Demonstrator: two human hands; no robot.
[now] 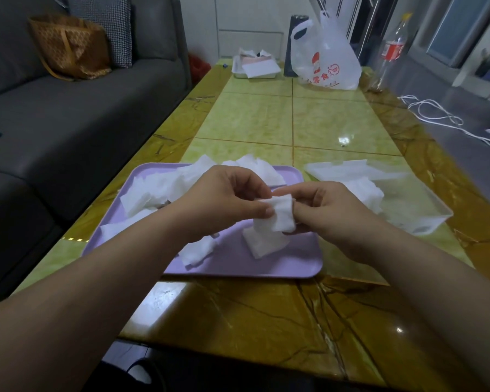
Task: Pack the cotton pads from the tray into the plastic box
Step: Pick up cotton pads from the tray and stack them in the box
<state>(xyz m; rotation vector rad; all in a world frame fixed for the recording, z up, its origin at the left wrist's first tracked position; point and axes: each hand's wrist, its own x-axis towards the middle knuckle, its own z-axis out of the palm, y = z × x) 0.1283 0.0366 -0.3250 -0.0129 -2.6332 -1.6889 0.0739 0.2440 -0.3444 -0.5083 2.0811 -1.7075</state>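
Observation:
A lilac tray (238,264) lies on the table in front of me with several white cotton pads (156,190) scattered over it. Above the tray's right half, my left hand (224,199) and my right hand (331,213) both pinch a small stack of cotton pads (280,216) between them. Another pad (266,244) lies on the tray just beneath the held ones. Right of the tray stands the clear plastic box (425,219), its lid (348,171) open at the back, with some pads (365,190) inside at its left end.
A grey sofa (68,114) runs along the table's left side. At the far end stand a white tray with papers (255,67), a white plastic bag (326,60) and a clear bottle (391,52). White cables (436,114) lie on the floor to the right.

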